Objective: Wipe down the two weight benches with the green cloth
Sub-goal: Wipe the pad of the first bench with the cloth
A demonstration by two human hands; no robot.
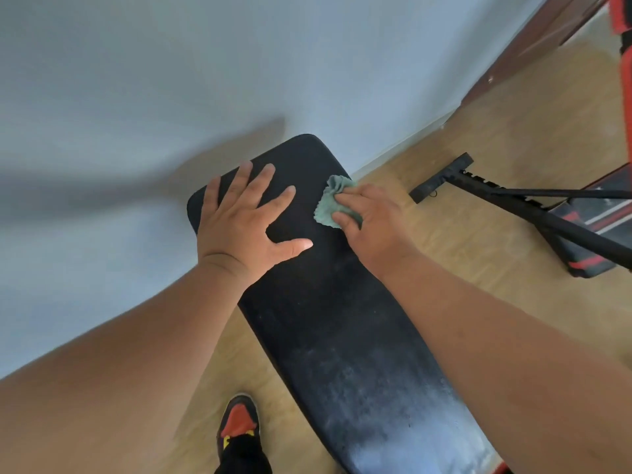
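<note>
A black padded weight bench (328, 302) is seen mid-wipe, its far end reaching toward 12 o'clock near a pale wall (136, 80) and its near end running off the frame at 5 o'clock. The green cloth (333, 203) is bunched at the bench's right edge, at about 1 o'clock from frame centre, where it is pinched and pressed down by the closed fingers of the right hand (372, 224). The left hand (244, 213) is laid flat on the pad at about 11 o'clock, fingers spread apart, nothing gripped; the bench appears to be steadied by it. The task is judged to be in its early to middle part: a dusty, greyish film is visible on the nearer stretch of the pad toward 5 o'clock, while the far end looks darker and cleaner, so most of this bench seems left to be done. A second bench (588, 230), black with red and white trim, is seen at 3 o'clock on the wooden floor (478, 165), well apart from the cloth; whether it has been wiped cannot be told. The cloth is shown as small, thin and crumpled, with a frilled edge fanning out beyond the fingertips. A black and red shoe (239, 419) is visible at 6 o'clock.
</note>
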